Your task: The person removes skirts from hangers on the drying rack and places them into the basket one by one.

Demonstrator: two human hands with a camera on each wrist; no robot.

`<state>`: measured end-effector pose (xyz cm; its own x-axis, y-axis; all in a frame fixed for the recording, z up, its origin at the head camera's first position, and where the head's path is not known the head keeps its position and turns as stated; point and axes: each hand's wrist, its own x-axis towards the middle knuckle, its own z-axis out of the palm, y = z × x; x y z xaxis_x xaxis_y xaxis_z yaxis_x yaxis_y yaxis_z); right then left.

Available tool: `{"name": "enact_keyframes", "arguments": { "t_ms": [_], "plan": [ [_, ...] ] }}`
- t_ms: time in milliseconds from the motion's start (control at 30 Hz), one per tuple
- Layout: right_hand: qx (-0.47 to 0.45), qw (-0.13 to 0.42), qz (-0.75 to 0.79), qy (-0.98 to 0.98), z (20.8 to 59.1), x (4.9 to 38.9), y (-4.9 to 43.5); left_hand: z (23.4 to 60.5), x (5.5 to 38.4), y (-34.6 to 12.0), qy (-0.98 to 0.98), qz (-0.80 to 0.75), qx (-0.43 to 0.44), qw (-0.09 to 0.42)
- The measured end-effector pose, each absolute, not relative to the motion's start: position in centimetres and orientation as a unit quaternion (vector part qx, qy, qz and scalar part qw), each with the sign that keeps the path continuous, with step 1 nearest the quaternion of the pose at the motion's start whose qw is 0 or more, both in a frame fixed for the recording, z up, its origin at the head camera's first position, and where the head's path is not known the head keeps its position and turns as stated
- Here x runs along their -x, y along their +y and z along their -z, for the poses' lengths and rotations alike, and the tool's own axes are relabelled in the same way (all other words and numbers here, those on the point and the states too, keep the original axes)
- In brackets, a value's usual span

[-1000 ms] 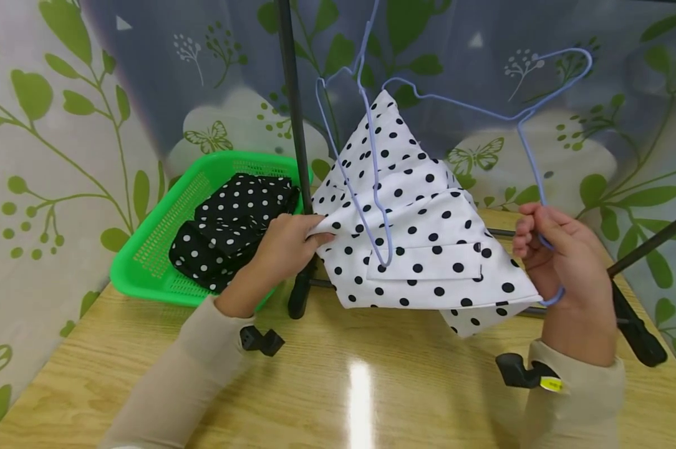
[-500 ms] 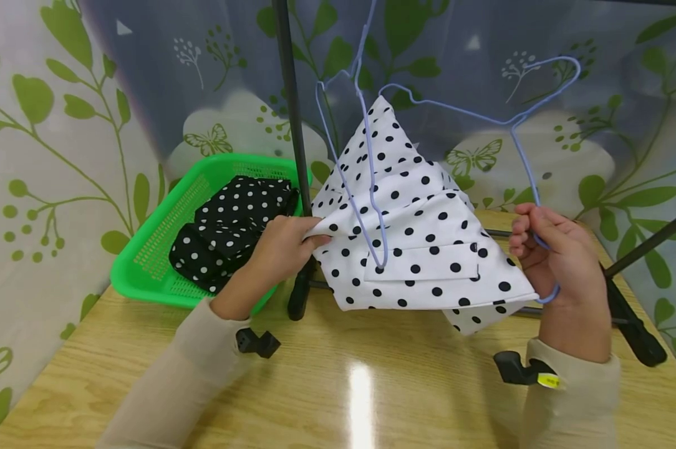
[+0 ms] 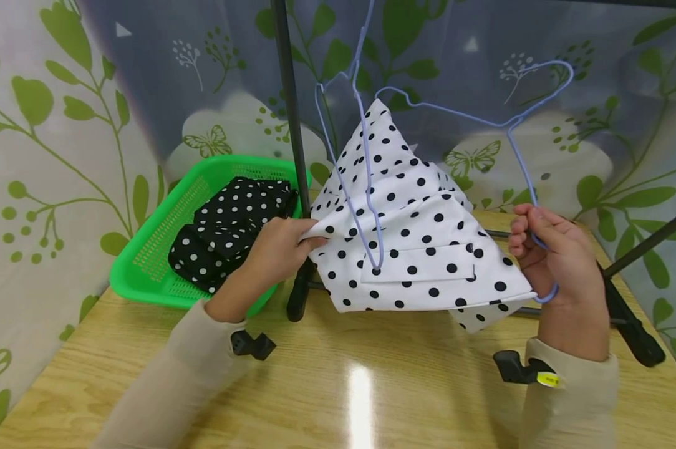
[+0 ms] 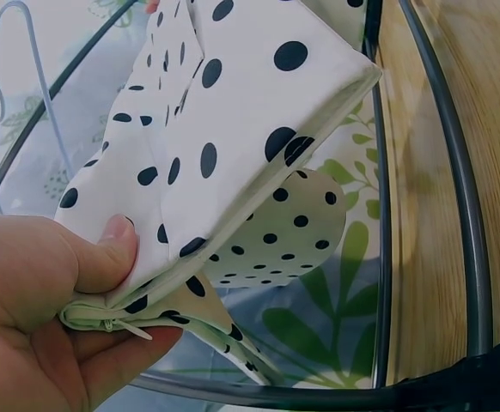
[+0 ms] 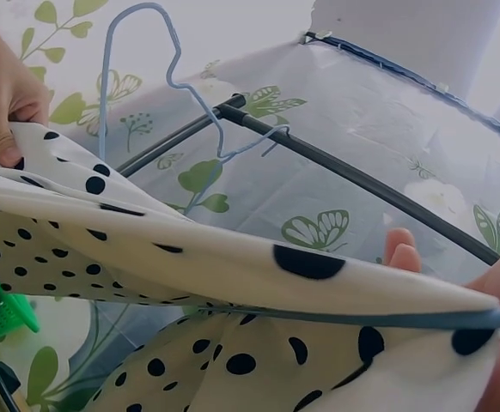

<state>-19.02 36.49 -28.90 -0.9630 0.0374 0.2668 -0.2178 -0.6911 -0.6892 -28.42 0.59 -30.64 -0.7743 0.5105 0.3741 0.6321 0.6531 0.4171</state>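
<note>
A white garment with black polka dots (image 3: 411, 224) is stretched between my two hands. My left hand (image 3: 276, 249) pinches its left edge between thumb and fingers; the left wrist view shows the folded hem (image 4: 104, 313) in that grip. My right hand (image 3: 565, 259) holds a blue clothes hanger (image 3: 521, 156) by its right end, with the fingers curled round it. In the right wrist view the hanger's lower bar (image 5: 387, 320) runs along inside the garment's opening. The hanger's hook points up and right. The far part of the bar is hidden by cloth.
A second blue hanger (image 3: 367, 162) hangs in front of the garment. Dark rack poles (image 3: 290, 93) stand at left and right on the wooden table (image 3: 327, 380). A green basket (image 3: 126, 274) at left holds black cloth with white dots (image 3: 242, 199).
My right hand and its hanger have shifted slightly left, and the hook has dipped a little. The garment and my left hand have also drifted slightly left. Both grips stay the same.
</note>
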Motion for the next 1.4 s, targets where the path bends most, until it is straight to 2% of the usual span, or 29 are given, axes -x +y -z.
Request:
{"name": "enact_keyframes", "arguments": {
  "t_ms": [1400],
  "plan": [
    [-0.111,0.045,-0.924,-0.364,29.3,19.5,37.6,30.9,27.4,-0.3,-0.901,0.268,0.32,0.12]
  ]
}}
